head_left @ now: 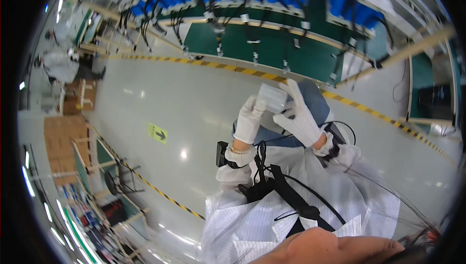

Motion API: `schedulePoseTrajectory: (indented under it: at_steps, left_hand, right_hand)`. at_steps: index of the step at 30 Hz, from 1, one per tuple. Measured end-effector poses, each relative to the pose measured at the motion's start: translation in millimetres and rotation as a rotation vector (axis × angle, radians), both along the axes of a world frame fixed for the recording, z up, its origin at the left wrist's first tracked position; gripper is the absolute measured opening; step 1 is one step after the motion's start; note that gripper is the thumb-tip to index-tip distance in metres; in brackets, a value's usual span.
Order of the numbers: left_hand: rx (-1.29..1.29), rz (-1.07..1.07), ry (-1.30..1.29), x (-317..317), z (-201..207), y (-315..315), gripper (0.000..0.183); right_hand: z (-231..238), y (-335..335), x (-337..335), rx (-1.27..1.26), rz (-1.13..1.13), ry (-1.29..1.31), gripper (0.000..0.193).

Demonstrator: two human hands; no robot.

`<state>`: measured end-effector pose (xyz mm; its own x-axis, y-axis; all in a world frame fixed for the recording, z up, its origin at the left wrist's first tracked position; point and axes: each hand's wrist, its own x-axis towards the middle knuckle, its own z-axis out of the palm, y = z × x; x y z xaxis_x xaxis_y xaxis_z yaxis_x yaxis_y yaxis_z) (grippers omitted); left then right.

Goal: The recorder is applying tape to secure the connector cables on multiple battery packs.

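Observation:
My gloved left hand (249,119) is closed on the left side of a small, pale, translucent block-shaped package (273,98), held in front of my body above the floor. Its contents cannot be made out. At the package's right edge, my gloved right hand (300,121) has its fingers stretched out and the thumb apart from them. Whether that hand touches the package is unclear. Both gloves are white, with dark straps at the wrists.
Ahead runs a green-topped workbench (310,56) with blue units and hanging black cables. Yellow-black tape (233,68) crosses the floor before it. Brown cartons (65,142) and shelving stand at left. Far left, a person in white (59,65) is near another bench. Black cables cross my lap.

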<state>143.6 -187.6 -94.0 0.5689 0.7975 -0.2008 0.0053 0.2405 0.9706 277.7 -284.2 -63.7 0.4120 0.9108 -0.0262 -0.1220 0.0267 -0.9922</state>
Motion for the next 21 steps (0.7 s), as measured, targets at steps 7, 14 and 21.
schedulePoseTrajectory:
  at_steps: [7, 14, 21]
  left_hand:
    - [-0.03, -0.104, -0.038, 56.2, 71.7, -52.6, 0.027]
    - [0.591, -0.094, 0.135, 55.9, 69.3, -95.9, 0.087]
    - [0.802, 0.047, 0.253, 67.8, 73.7, -133.5, 0.086]
  right_hand:
    - [7.5, -37.5, 59.9, 0.04, 0.198, 0.657, 0.053]
    - [11.1, -50.7, 64.5, 0.226, 0.34, 1.145, 0.049]
    - [-7.3, -54.0, 57.4, 0.599, 0.342, 0.328, 0.048]
